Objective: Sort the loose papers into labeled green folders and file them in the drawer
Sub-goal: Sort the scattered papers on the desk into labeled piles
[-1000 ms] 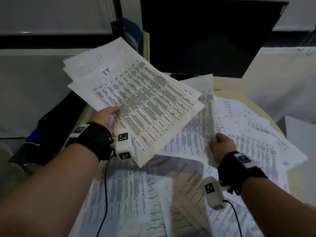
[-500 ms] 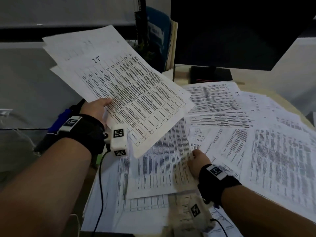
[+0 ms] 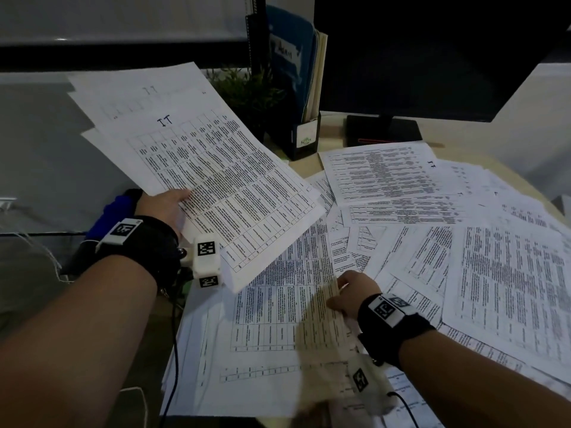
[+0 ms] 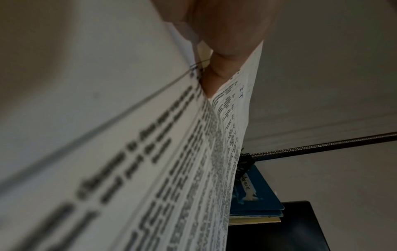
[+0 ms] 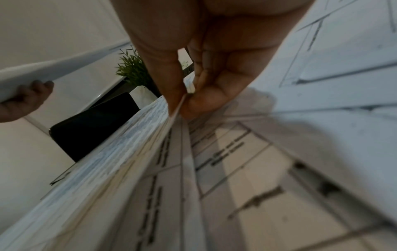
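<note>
My left hand (image 3: pixel 168 202) holds a raised stack of printed sheets (image 3: pixel 216 177); the top sheet is marked "IT" by hand. In the left wrist view the thumb (image 4: pixel 223 56) presses on that stack (image 4: pixel 150 169). My right hand (image 3: pixel 352 293) pinches the right edge of one printed table sheet (image 3: pixel 284 291), lifted slightly off the paper pile. The right wrist view shows thumb and forefinger (image 5: pixel 171 81) pinching that sheet's edge (image 5: pixel 128 152). Loose papers (image 3: pixel 463 242) cover the desk. Blue folders (image 3: pixel 293 63), one labelled "Admin" (image 4: pixel 247 185), stand in a file holder behind.
A black file holder (image 3: pixel 304 137) and a small green plant (image 3: pixel 244 94) stand at the back of the desk. A dark monitor (image 3: pixel 432 50) on a black base (image 3: pixel 383 131) is behind the papers. The desk's left edge drops off near my left forearm.
My right hand has pulled the pinched sheet down and toward me, over the near pile. The left hand's stack stays raised. My head has turned left and down.
</note>
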Demonstrator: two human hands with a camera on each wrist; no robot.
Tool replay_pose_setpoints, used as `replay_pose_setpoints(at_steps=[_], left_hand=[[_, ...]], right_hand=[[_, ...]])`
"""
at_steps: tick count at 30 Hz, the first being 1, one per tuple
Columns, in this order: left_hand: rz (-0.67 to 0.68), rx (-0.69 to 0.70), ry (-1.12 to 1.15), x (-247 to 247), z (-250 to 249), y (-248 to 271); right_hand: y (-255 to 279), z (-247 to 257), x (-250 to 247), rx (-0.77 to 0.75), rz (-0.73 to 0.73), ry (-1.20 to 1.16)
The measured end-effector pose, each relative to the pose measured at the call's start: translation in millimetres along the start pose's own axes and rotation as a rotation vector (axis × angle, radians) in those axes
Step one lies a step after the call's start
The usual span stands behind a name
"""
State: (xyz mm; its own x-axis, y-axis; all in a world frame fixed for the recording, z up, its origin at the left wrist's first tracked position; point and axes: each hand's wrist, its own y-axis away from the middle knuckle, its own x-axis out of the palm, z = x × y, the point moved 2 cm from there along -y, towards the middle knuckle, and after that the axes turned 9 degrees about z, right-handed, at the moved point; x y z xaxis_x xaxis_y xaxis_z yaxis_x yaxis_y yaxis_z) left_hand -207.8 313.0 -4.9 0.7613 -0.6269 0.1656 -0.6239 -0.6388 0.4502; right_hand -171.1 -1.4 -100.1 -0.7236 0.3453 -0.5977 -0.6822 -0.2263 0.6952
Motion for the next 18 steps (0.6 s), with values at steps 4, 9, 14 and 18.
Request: replay_pose_setpoints(at_steps=[4, 9, 14, 18], left_hand=[[0.023, -0.001, 0.067, -1, -1, 6], [0.049, 0.060, 0.042, 9, -1, 18], [0.068, 0.074, 0.046, 20, 5, 26], [0.082, 0.045, 0.028, 42, 16, 31]], right_hand=[[2, 4, 5, -0.022, 0.033, -0.016], [5, 2, 4, 0.007, 0.046, -0.034], [9, -22, -29, 0.008, -0.063, -0.221], [14, -87, -83, 0.088, -0.262, -0.482]])
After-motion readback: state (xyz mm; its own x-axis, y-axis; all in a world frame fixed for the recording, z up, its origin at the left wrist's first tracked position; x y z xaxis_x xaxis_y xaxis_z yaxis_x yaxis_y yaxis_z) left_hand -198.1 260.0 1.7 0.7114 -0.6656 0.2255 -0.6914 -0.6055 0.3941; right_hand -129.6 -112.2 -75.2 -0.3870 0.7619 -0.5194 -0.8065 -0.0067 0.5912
